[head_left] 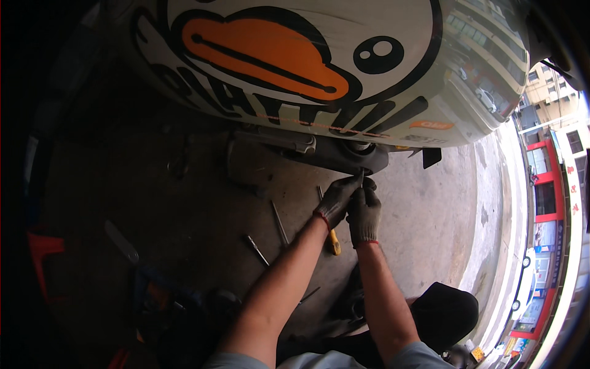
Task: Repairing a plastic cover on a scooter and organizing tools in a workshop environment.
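My left hand and my right hand, both in dark-and-grey work gloves, are close together at the dark part under a white rounded body panel with a cartoon duck face. Their fingers are pinched around something small and thin, too hidden to make out. Just beneath my hands a yellow-handled screwdriver lies on the concrete floor, and a long metal rod lies to its left.
Another metal tool and a flat pale piece lie on the left. A red plastic object stands at the far left edge. My dark-clad knee is lower right. A street with a parked white car runs along the right.
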A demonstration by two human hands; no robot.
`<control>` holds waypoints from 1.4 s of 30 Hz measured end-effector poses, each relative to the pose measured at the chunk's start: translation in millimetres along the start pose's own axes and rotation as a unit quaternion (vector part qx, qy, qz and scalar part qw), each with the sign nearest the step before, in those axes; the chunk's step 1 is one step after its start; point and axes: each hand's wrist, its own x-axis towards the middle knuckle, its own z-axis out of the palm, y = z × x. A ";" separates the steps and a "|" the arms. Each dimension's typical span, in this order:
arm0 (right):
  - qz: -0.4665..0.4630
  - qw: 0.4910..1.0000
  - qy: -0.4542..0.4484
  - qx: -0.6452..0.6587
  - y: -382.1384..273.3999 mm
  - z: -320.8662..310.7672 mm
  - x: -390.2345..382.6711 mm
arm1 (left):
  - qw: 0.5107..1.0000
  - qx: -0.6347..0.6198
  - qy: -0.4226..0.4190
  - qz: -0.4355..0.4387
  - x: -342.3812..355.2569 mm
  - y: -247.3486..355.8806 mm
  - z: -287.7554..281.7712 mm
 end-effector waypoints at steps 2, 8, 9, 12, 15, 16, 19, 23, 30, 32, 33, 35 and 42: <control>-0.130 0.987 0.060 -0.076 10.3 0.4 5.6 | 0.993 -0.116 -0.016 0.000 -2.2 -13.2 6.8; -0.048 0.994 0.005 0.097 21.2 -3.2 14.6 | 0.990 -0.119 0.077 0.014 -8.7 -17.0 22.1; -0.048 0.994 0.004 0.097 23.0 -3.6 15.9 | 0.990 -0.119 0.078 0.015 -9.4 -15.2 23.1; -0.031 0.985 -0.002 0.171 24.0 -1.3 15.9 | 0.994 -0.004 0.097 0.047 -13.1 -10.4 25.2; -0.018 0.975 -0.008 0.220 27.0 -2.0 17.7 | 0.993 -0.024 0.109 0.043 -13.7 -8.1 27.4; -0.019 0.981 -0.039 0.191 27.5 -6.0 19.3 | 0.992 0.003 0.115 0.047 -13.3 -7.8 27.8; -0.009 0.976 -0.060 0.210 31.3 -5.7 18.3 | 0.989 0.038 0.129 0.061 -12.2 -9.2 28.8; -0.006 0.958 -0.065 0.280 36.0 -5.4 19.5 | 0.982 0.055 0.151 0.104 -9.7 -15.4 28.6; 0.022 0.919 -0.121 0.375 38.0 -9.5 23.5 | 0.974 0.033 0.193 0.109 -2.6 -27.9 26.6; 0.045 0.900 -0.147 0.407 38.8 -12.0 23.7 | 0.959 0.135 0.225 0.105 -4.6 -25.6 30.3; 0.045 0.900 -0.146 0.407 39.2 -13.5 23.8 | 0.959 0.134 0.225 0.104 -5.5 -24.1 31.5; 0.086 0.837 -0.230 0.488 37.6 -13.9 23.4 | 0.941 0.207 0.239 0.121 -6.6 -22.6 31.4; 0.082 0.856 -0.206 0.468 46.3 -17.0 29.6 | 0.923 0.260 0.254 0.130 -8.0 -20.0 39.4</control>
